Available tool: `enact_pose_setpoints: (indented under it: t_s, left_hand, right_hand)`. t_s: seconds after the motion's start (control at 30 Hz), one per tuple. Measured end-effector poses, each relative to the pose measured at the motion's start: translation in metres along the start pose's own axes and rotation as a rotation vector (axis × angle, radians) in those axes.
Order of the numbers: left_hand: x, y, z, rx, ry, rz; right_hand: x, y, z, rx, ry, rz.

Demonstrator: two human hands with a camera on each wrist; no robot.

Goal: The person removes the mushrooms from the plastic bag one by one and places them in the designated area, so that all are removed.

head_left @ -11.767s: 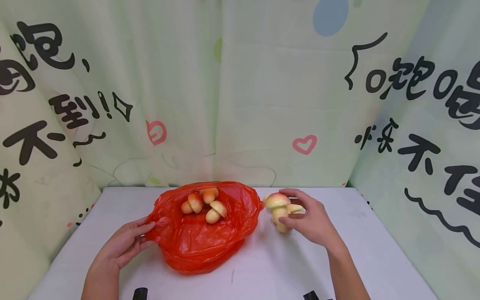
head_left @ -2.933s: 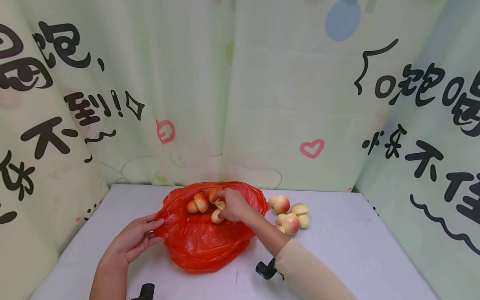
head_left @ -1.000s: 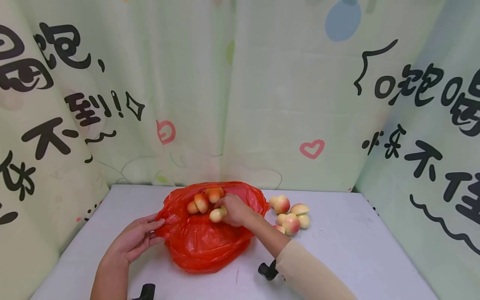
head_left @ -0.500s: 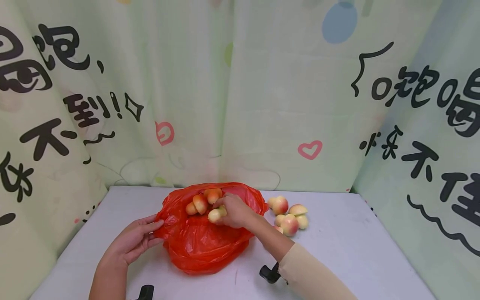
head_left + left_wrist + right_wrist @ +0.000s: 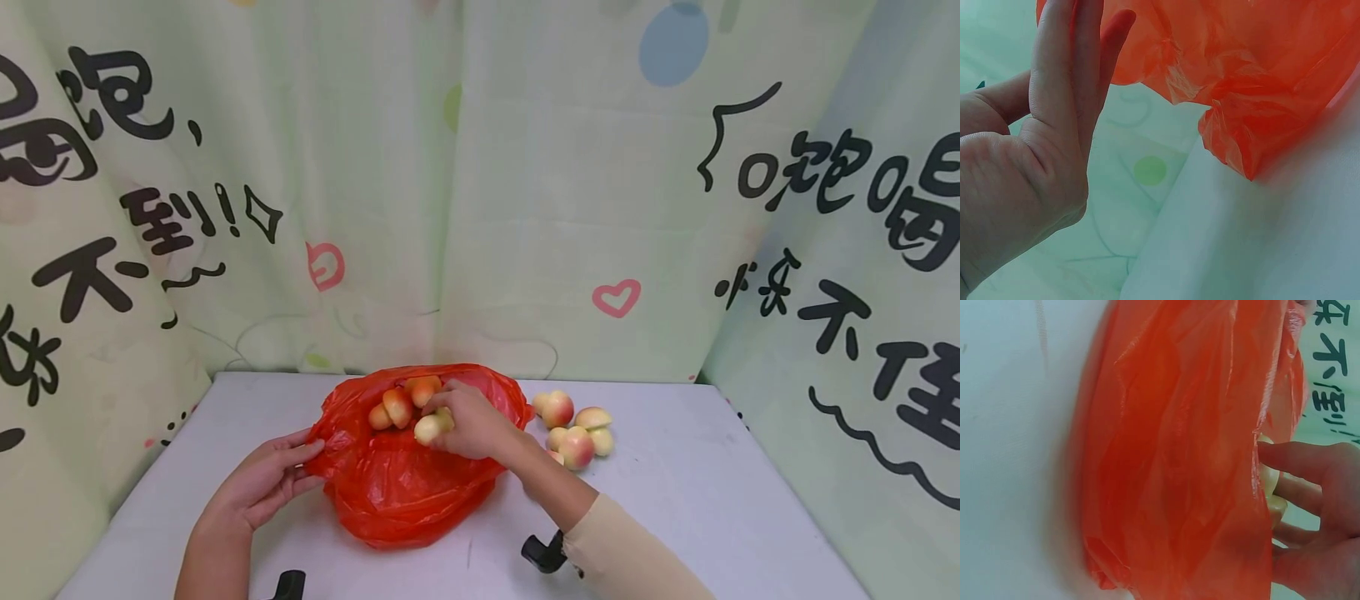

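A red plastic bag (image 5: 420, 492) lies with its mouth spread wide on the table. At its left rim my left hand (image 5: 262, 483) pinches the plastic between thumb and fingers; in the left wrist view the bag (image 5: 1254, 87) hangs beside that hand (image 5: 1054, 137). Inside the mouth my right hand (image 5: 468, 421) grips a pale yellow mushroom (image 5: 431, 427), its cap partly hidden by the fingers. Close by in the bag are an orange-red mushroom (image 5: 397, 407) and another one (image 5: 423, 388) behind it. The right wrist view shows the gripped mushroom (image 5: 1269, 478) over the bag's edge.
Right of the bag, several mushrooms with pink and yellow caps lie in a cluster, including one at the back (image 5: 557, 409) and one nearer (image 5: 576, 447). A printed curtain (image 5: 525, 192) stands behind and beside the white table (image 5: 697, 508).
Earlier my right hand held a mushroom right of the bag; mushrooms now lie there. It has since reached into the bag and taken hold of the pale one. My left hand keeps the rim.
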State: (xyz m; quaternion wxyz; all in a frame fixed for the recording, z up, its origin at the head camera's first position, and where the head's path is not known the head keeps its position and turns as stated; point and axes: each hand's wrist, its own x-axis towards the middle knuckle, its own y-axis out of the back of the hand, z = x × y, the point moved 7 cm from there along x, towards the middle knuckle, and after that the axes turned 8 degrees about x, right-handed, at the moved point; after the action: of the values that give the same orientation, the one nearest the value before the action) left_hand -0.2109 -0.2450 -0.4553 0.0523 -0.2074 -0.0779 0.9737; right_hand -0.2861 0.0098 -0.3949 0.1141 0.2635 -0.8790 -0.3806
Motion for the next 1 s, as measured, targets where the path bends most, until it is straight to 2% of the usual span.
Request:
enact_pose_setpoints:
  t_s: [0.4,1.0]
  left_hand:
    - [0.0,0.0,0.001,-0.006,-0.001,-0.012]
    - [0.002,-0.001,-0.001,0.013,0.007,-0.009]
  right_hand:
    - [-0.011,0.007,-0.007,-0.07,0.038,0.009]
    - [-0.026,0.015,-0.012,-0.064,0.051,0.035]
